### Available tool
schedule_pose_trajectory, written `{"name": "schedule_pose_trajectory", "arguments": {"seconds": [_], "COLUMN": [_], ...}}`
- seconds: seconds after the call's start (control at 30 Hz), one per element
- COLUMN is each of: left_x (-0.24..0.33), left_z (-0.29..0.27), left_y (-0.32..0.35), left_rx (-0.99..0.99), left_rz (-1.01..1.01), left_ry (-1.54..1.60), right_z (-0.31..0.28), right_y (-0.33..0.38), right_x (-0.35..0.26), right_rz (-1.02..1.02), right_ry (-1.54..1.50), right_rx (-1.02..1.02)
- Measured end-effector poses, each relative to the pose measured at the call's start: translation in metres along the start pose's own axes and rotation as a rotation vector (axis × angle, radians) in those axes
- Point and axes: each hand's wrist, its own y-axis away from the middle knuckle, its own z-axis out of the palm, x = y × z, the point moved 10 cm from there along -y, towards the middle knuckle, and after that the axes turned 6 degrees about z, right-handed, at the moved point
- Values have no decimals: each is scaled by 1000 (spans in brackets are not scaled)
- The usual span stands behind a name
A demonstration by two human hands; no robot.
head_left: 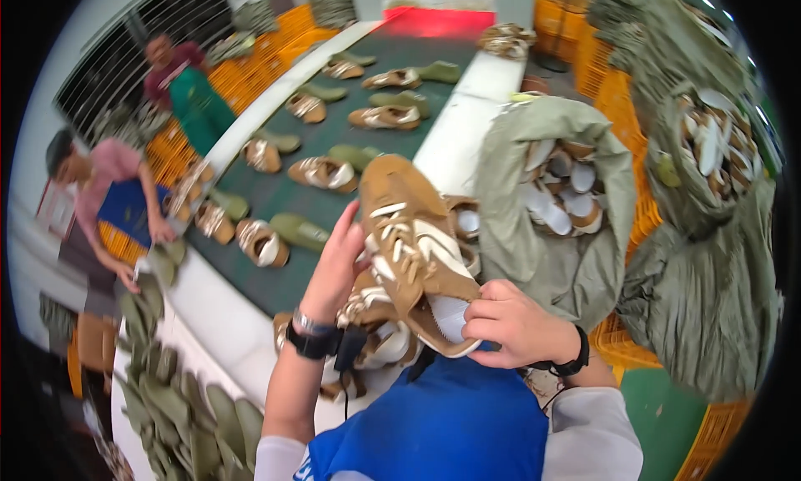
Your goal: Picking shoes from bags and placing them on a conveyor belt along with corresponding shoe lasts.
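Note:
A tan sneaker (406, 222) with white laces and white side stripes is held up in front of me, toe pointing away and heel toward my body. My left hand (334, 260) grips it from the left side, some of the fingers hidden behind the shoe. At the heel opening, my right hand (513, 324) pinches the collar edge, where the white insole shows. Below the held shoe, more tan and white sneakers (367, 306) lie in a pile, partly covered by my hands.
A green conveyor belt (334, 218) carries sneakers beside olive foot-shaped lasts (299, 231). More lasts (167, 397) are heaped at lower left. Right of the belt stands a grey-green sack (509, 247) of sneakers, near orange crates (642, 206). Two people (117, 181) work across the belt.

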Motion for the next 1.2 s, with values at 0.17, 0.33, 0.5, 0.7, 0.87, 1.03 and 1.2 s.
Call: {"name": "schedule_pose_trajectory", "arguments": {"seconds": [0.17,0.33,0.5,0.7,0.87,1.03,1.2], "left_x": [41,28,13,-4,-65,-72,-68], "left_z": [-54,-134,-176,-226,-191,-140,-142], "left_y": [30,66,123,255,231,224,217], "left_rx": [193,475,589,884,492,334,160], "left_rz": [129,253,252,99,-3,-140,-296], "left_ry": [207,122,407,-313,-895,-1053,-1020], "right_z": [18,40,66,47,140,120,18], "right_y": [-36,-67,-92,-113,-82,-88,-35], "right_x": [-48,-84,-87,-42,42,47,165], "right_rz": [-279,-418,-460,-210,-58,-46,370], "right_ry": [-109,-53,-136,-258,-144,-352,-669], "right_rx": [-110,-139,-222,-110,-536,-429,287]}}
